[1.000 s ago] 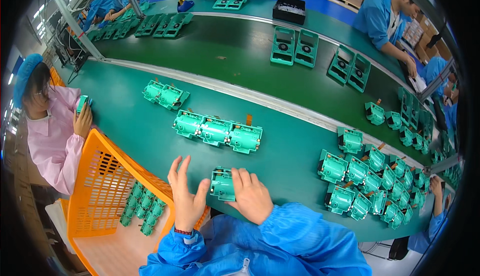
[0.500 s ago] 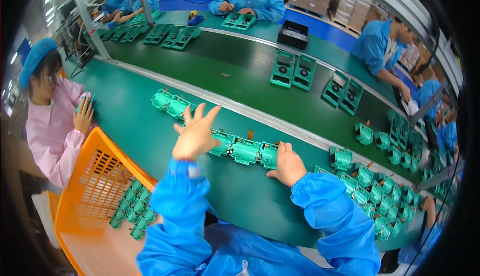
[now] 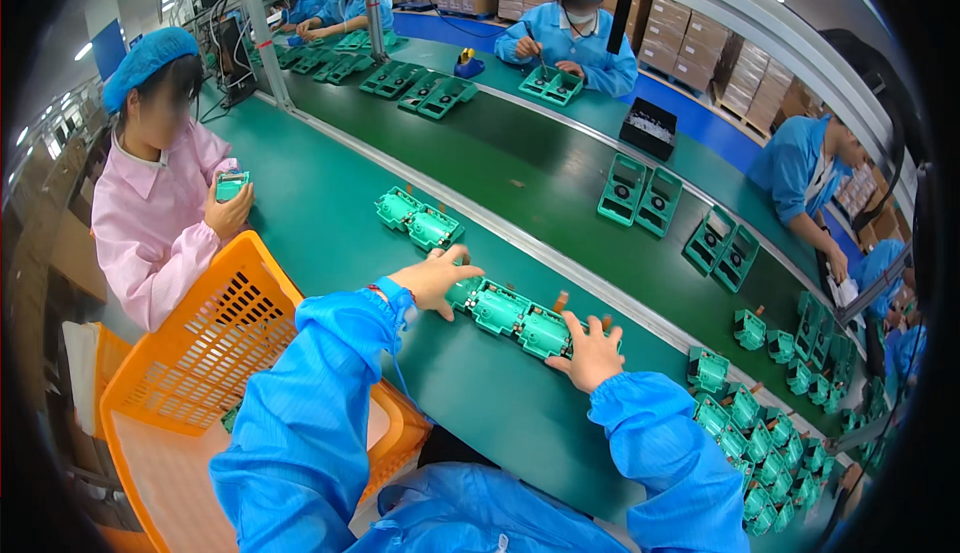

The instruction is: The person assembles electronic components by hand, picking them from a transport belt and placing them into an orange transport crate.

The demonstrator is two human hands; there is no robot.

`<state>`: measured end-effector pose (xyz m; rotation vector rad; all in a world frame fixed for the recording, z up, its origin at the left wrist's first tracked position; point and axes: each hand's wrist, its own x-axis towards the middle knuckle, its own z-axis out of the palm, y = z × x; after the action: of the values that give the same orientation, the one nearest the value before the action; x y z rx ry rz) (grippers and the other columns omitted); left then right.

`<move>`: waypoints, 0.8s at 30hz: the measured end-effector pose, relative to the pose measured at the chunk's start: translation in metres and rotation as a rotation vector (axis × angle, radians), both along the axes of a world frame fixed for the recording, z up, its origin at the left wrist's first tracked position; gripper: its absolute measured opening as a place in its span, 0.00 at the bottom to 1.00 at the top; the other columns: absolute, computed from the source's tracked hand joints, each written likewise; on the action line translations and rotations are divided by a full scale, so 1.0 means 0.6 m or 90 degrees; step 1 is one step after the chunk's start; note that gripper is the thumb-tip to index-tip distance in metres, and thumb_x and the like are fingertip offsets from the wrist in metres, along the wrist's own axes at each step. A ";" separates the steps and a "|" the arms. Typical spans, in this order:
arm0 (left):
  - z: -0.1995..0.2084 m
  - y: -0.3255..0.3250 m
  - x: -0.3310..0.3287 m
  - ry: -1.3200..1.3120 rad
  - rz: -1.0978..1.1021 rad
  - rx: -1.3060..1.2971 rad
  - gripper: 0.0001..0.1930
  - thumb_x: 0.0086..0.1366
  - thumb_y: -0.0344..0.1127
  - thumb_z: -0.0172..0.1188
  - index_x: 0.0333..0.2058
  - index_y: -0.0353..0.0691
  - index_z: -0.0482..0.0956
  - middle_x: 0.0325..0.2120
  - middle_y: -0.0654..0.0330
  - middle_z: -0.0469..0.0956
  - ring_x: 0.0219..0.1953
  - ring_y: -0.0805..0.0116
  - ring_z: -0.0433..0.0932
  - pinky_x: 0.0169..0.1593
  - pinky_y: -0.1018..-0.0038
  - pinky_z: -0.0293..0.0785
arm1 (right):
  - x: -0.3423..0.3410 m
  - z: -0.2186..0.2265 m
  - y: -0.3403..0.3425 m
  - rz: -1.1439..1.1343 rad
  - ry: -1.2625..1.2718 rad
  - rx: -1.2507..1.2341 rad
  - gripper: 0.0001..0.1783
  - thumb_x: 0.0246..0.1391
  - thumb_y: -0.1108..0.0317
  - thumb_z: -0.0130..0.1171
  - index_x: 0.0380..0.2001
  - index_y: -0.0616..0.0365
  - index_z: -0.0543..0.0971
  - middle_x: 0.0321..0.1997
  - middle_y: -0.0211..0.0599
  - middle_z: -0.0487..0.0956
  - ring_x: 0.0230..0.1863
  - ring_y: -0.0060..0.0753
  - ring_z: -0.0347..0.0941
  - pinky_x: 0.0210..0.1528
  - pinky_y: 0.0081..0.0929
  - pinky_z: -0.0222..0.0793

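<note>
A row of green plastic housings [image 3: 500, 309] with small metal parts and brown ribbon tabs lies on the green bench in front of me. At its left end is my left hand [image 3: 432, 279], its fingers and thumb curved around the end housing. My right hand [image 3: 594, 355] rests against the opposite end, fingers spread and bent over it. A separate pair of similar green housings [image 3: 418, 219] lies just beyond my left hand. Part of each end housing is hidden by my hands.
An orange basket [image 3: 270, 265] stands at my left. Beside it, a person in pink holds a green housing [image 3: 232, 185]. Many more housings [image 3: 770, 453] crowd the bench at right. Beyond a metal rail, open green cases [image 3: 640, 193] lie on the belt; a black bin [image 3: 648, 131] and co-workers are farther off.
My left hand has come down from a raised, spread pose onto the row's left end. My right hand's fingers have spread. The whole view has shifted, and the person in pink has raised a housing.
</note>
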<state>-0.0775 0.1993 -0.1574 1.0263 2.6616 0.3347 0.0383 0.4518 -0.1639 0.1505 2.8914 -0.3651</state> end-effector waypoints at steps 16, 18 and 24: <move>0.194 -0.133 0.234 0.318 0.227 0.004 0.32 0.35 0.32 0.67 0.45 0.45 0.67 0.36 0.60 0.69 0.42 0.54 0.66 0.39 0.61 0.69 | 0.032 0.158 -0.127 0.357 0.302 -0.083 0.42 0.25 0.75 0.67 0.51 0.57 0.62 0.46 0.44 0.65 0.44 0.53 0.58 0.48 0.41 0.57; 0.244 -0.237 0.322 0.414 0.337 0.014 0.30 0.32 0.28 0.66 0.41 0.40 0.70 0.38 0.58 0.70 0.40 0.55 0.66 0.43 0.65 0.65 | 0.038 0.211 -0.245 0.448 0.347 -0.128 0.41 0.25 0.77 0.66 0.50 0.56 0.63 0.47 0.43 0.66 0.45 0.53 0.58 0.48 0.40 0.57; 0.215 -0.484 0.579 0.365 0.633 -0.121 0.31 0.36 0.30 0.66 0.44 0.44 0.69 0.40 0.58 0.69 0.42 0.52 0.65 0.46 0.63 0.64 | 0.107 0.134 -0.608 0.707 0.231 -0.199 0.36 0.36 0.65 0.64 0.51 0.47 0.60 0.48 0.38 0.64 0.50 0.54 0.56 0.38 0.53 0.66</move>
<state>0.2700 -0.0912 -0.0284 -0.4074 3.4362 -0.0668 0.1027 0.0870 -0.0835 -1.6056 2.6379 -0.6211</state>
